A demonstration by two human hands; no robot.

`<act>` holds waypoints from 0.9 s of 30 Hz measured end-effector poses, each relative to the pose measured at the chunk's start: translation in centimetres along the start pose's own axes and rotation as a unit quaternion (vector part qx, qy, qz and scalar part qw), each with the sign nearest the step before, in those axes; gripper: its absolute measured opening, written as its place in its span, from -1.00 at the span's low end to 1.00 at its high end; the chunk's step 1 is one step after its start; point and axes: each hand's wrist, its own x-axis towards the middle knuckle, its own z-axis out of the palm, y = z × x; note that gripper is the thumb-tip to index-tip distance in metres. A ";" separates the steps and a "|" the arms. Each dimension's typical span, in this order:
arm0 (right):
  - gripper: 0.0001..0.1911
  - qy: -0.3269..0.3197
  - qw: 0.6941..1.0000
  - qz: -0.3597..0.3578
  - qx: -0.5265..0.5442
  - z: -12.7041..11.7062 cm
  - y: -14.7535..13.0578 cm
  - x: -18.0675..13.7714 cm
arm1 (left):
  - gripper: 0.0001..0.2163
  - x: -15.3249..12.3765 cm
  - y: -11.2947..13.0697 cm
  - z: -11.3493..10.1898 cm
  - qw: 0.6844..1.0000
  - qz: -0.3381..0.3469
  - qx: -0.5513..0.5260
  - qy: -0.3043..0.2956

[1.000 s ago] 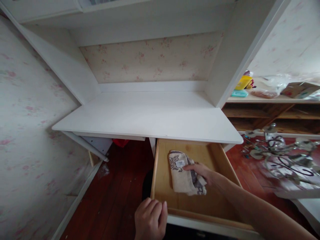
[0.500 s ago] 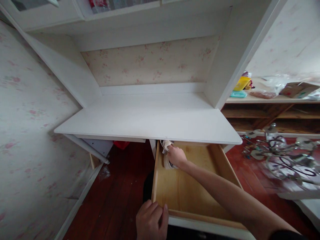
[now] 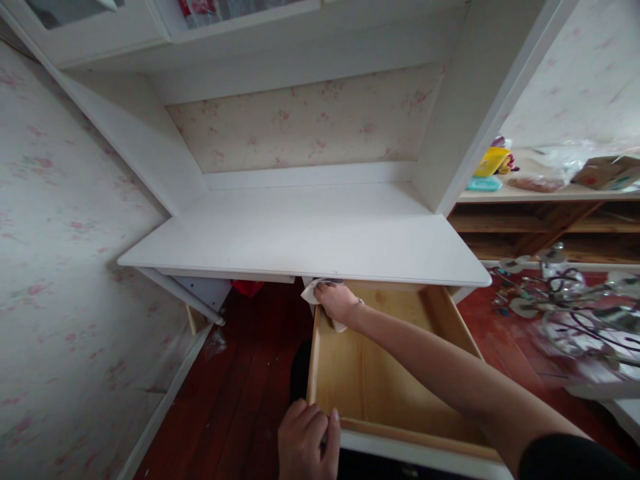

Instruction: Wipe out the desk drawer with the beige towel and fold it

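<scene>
A wooden drawer (image 3: 400, 400) is pulled out from under the white desk (image 3: 310, 233). My right hand (image 3: 338, 303) is closed round a pale cloth (image 3: 311, 291) at the drawer's back left corner, and part of the cloth hangs over the top of the left side wall. Below my fingers another fold of it shows against the inside of the drawer. At the front left corner, my left hand (image 3: 309, 440) grips the drawer's edge, with the thumb lying along the front rim.
Shelves rise over the desk, beside a flowered wall (image 3: 60, 267) at left. A metal chandelier (image 3: 575, 307) lies on the red floor to the right, near a low wooden shelf unit (image 3: 540, 197) bearing a yellow container (image 3: 493, 162) and plastic bags. Something red (image 3: 247, 287) sits under the desk.
My right hand has moved slightly left with the cloth, from inside the back left corner to the top of the left wall. My left hand keeps its hold on the front corner.
</scene>
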 end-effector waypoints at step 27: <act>-0.63 -0.278 0.945 -0.113 0.126 -5.6 3.7 -25.2 | -0.71 0.5 -0.5 -0.9 0.944 -0.274 -0.184 -0.009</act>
